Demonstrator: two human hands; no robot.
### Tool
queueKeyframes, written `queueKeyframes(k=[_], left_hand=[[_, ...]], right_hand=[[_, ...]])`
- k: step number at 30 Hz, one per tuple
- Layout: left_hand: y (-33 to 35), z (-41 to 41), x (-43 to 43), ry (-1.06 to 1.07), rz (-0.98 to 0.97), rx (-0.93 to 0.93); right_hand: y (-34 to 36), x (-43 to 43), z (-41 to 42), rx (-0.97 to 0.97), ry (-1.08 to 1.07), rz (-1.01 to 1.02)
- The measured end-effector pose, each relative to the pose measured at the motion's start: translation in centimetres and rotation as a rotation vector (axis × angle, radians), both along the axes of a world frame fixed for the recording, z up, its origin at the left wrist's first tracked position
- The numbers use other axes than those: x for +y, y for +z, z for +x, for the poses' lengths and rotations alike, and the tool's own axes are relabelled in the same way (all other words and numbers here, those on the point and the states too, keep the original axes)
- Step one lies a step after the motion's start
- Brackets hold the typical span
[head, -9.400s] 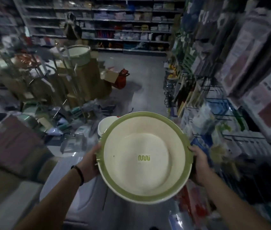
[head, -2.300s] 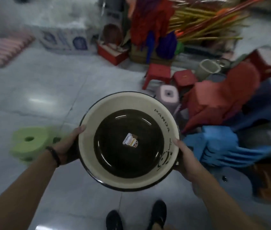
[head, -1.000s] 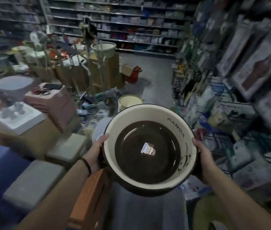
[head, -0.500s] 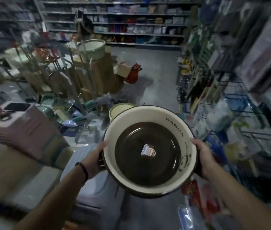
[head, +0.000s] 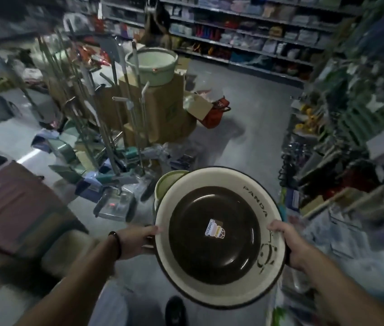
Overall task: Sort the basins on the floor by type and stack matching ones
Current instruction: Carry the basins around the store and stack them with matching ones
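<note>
You hold a big round basin [head: 200, 252] out in front of you with both hands. Your left hand [head: 136, 241] grips the rim on the left side and your right hand [head: 289, 245] grips the rim on the right side, so your hands are well apart with the basin between them. On each side your thumb lies on top of the rim. The rest of your fingers curl under it, out of sight.

The basin is cream on its wall and dark brown on its bottom, with a thin dark edge. It is up off the floor [head: 256, 109] and tips a little toward you. A small sticker [head: 214, 228] sits in the middle of the bottom. The word PANDA [head: 255, 200] is on the far right wall, and a little panda drawing [head: 266, 255] is near your right hand.

Just past the far left edge of the basin, another basin with a green rim [head: 168, 182] peeks out — most of it is hidden.

A dark band [head: 115, 243] is on your left wrist. One dark shoe [head: 174, 309] shows below the basin.

Farther off, a pale green tub [head: 153, 67] sits on top of brown boxes [head: 165, 109]. Long poles [head: 106, 118] lean in front of the boxes, and a red basket [head: 216, 114] stands beside them. Full shelves [head: 245, 31] run along the back, and blurry racks [head: 350, 118] fill the right side.
</note>
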State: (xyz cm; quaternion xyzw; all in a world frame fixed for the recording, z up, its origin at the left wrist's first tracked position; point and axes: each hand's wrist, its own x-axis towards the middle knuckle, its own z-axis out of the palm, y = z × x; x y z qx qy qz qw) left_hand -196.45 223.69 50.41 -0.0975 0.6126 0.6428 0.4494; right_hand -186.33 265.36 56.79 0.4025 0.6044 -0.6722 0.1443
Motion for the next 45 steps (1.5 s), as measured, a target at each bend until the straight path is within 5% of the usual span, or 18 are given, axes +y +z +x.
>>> queueKeyframes(k=[8, 18, 29, 34, 38, 42, 45], left_hand=[[-5.2, -12.9, 3.6, 0.051, -0.011, -0.157], [-18.8, -26.3, 8.4, 0.362, -0.108, -0.315], [-31.8, -34.4, 7.7, 0.491, -0.244, -0.466], [-33.0, -36.0, 9.1, 0.359, -0.626, -0.343], [-32.0, -36.5, 9.0, 0.185, -0.751, -0.314], [-28.8, -36.8, 8.2, -0.145, -1.07, -0.016], [-24.8, -37.3, 8.4, -0.207, -1.221, 0.307]], right_hand=[[-6.4, 5.4, -22.4, -0.09, 0.181, 0.033], [-24.7, 7.0, -47.7, -0.175, 0.378, -0.018], [-40.4, 3.8, -58.3, -0.255, 0.497, -0.008], [-42.2, 2.4, -59.1, -0.268, 0.502, 0.174], [-40.3, 2.7, -59.5, -0.243, 0.565, 0.251], [-35.9, 3.2, -58.5, -0.131, 0.694, 0.439], [-30.7, 3.7, -57.3, -0.067, 0.74, 0.626]])
